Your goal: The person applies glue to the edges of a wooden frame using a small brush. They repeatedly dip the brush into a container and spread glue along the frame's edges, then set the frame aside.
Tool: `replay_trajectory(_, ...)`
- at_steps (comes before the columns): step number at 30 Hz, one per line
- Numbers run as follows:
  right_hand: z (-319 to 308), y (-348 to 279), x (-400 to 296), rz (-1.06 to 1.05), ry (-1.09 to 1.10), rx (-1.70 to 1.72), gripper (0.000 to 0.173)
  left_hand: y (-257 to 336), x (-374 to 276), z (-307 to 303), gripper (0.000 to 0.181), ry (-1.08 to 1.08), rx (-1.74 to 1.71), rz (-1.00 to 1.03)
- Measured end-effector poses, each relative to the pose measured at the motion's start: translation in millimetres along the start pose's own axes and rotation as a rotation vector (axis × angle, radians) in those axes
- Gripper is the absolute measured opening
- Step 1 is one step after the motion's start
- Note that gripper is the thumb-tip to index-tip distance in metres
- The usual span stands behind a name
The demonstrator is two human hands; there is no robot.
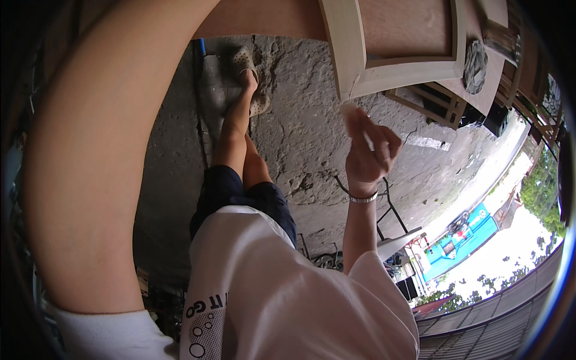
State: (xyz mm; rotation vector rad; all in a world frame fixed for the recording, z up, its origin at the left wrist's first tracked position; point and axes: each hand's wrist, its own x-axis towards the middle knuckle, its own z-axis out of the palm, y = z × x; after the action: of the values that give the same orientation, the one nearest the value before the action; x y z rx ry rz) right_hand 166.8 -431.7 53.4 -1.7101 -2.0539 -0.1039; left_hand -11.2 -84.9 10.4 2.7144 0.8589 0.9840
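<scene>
My right hand (371,146), with a metal band at its wrist, is just below the near corner of a pale wooden frame (348,67). Its fingers are bent. A blurred pale patch shows at the fingertips; whether it is a small held piece or a fingertip, I cannot tell. The frame surrounds an opening with a reddish-brown wood surface in it, and a thin pale strand or crack shows at its corner. A brown board (270,20) lies beside the frame. My left arm reaches up along the left side, its hand out of view beyond the top edge.
A crumpled grey lump (475,67) sits on a pale board (490,92) at the right. Below is a slatted wooden piece (443,105). The rough concrete floor (306,117) lies under my legs and clogs (243,58). A thin-legged metal stand (391,207) is near my right forearm.
</scene>
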Motion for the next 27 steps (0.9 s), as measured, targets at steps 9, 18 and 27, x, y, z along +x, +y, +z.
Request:
replay_trajectory(9, 11, 0, 48, 0.089, -0.048, -0.046, 0.031, 5, 4, -6, 0.040, -0.067, -0.012, -0.056)
replay_trajectory(18, 4, -19, 1, 0.086, -0.003, 0.005, 0.035, 5, 2, -8, 0.042, -0.059, 0.008, -0.048)
replay_trajectory(27, 11, 25, 14, -0.156, 0.008, -0.005, 0.032, 1, 3, -5, 0.044, -0.054, 0.003, -0.029)
